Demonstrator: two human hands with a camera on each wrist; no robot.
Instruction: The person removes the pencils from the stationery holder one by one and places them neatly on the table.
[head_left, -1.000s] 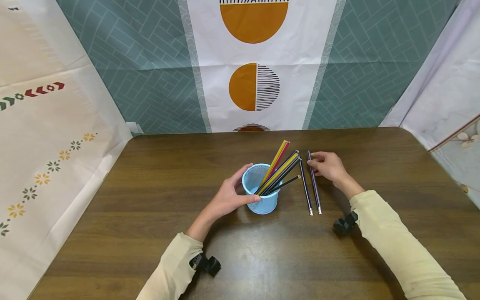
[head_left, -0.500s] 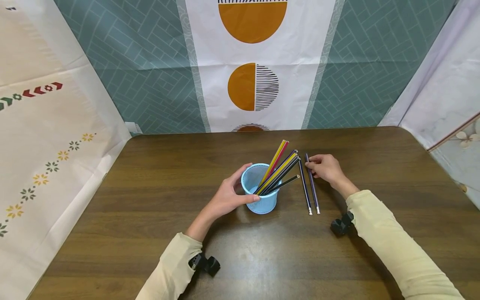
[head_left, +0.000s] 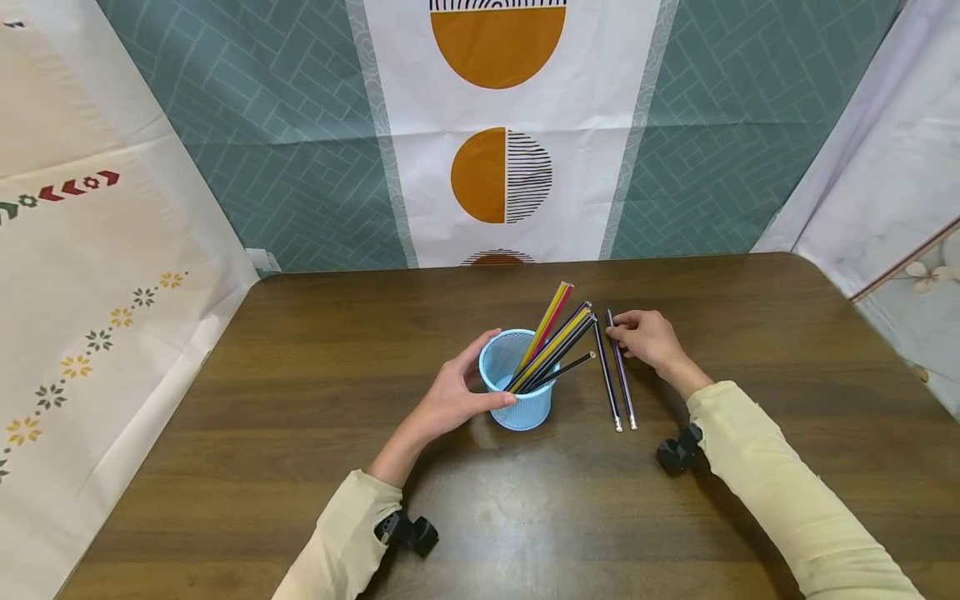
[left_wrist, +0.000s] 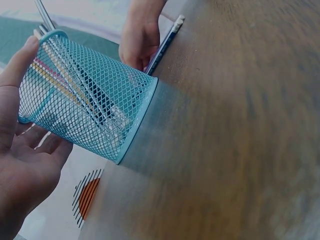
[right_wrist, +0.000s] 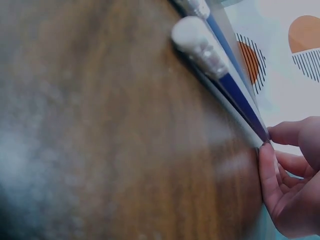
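We see the left hand [head_left: 467, 390] curved round the near-left side of a light blue mesh cup [head_left: 522, 413], thumb and fingers spread wide about it. The cup stands upright on the brown wooden table [head_left: 300, 417], and the pencils [head_left: 551, 350] inside it lean to the right, past the rim. To the right of the cup, we find the right hand [head_left: 651, 337] pinching a dark purple pencil [head_left: 622, 375] near its far end — its white eraser points toward us. Just beside it, on the cup's side, lies another dark pencil [head_left: 608, 375].
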